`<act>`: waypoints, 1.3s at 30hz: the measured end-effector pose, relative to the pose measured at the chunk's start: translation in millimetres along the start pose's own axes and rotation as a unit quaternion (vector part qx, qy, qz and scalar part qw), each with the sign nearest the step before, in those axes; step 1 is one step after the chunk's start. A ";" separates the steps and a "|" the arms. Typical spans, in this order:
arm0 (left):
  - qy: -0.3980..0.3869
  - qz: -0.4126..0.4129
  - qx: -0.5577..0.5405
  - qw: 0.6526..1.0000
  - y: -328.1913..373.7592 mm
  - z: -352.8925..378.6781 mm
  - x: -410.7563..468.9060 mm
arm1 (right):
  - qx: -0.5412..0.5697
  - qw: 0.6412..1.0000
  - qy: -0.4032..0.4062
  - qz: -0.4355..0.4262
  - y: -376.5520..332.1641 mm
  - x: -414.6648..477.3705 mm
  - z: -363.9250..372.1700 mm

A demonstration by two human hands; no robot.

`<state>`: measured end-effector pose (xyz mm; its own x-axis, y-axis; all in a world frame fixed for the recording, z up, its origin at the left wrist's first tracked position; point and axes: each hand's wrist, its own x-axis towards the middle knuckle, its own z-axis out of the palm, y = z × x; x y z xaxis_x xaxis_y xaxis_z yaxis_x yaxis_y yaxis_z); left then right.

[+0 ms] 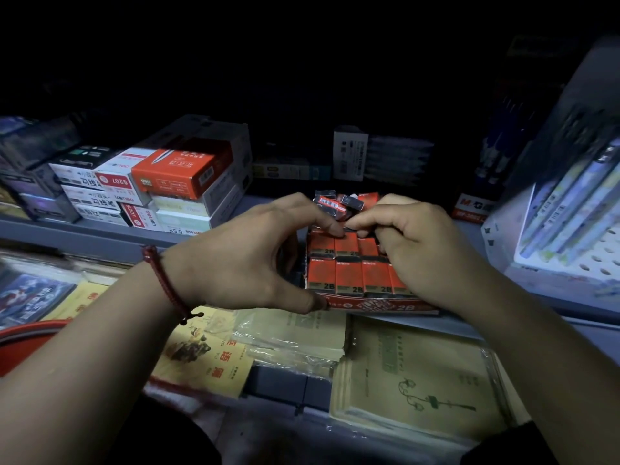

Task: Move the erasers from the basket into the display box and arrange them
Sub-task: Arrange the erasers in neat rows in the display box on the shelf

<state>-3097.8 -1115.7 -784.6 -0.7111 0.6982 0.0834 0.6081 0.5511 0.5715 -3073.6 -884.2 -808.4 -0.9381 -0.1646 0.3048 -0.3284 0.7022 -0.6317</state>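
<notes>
- Arranging step: both hands over the display box (379,305) on the shelf (100,234).
- Left hand (241,260): thumb braces the box front; forefinger presses an eraser.
- Right hand (416,250): fingers (360,224) pinched together on the back row.
- Erasers (349,276) fill two neat rows; loose ones (339,204) heaped behind.
- Next, probably: seat the loose ones level.

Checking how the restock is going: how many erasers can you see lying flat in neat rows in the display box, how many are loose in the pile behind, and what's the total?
Erasers in neat rows in the display box: at least 7 showing; the right hand hides more
Loose erasers in the pile: about 3 showing
Total: about 10 visible
</notes>
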 end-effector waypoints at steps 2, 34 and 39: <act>-0.002 0.001 0.000 1.000 -0.3 0.5 -0.1 | 0.001 1.000 0.002 0.000 -1.4 -0.1 -0.4; 0.079 0.048 0.173 0.981 9.2 -1.4 0.4 | -0.053 0.988 0.131 0.064 19.0 -6.7 -27.2; 0.087 0.058 0.189 0.976 9.1 0.0 -0.8 | -0.070 0.990 0.099 0.076 18.5 3.0 -24.2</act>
<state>-3091.6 -1111.3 -779.5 -0.6592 0.6958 0.2852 0.7513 0.6257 0.2098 -3079.8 -854.9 -801.9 -0.9311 0.0799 0.3559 -0.1536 0.7992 -0.5811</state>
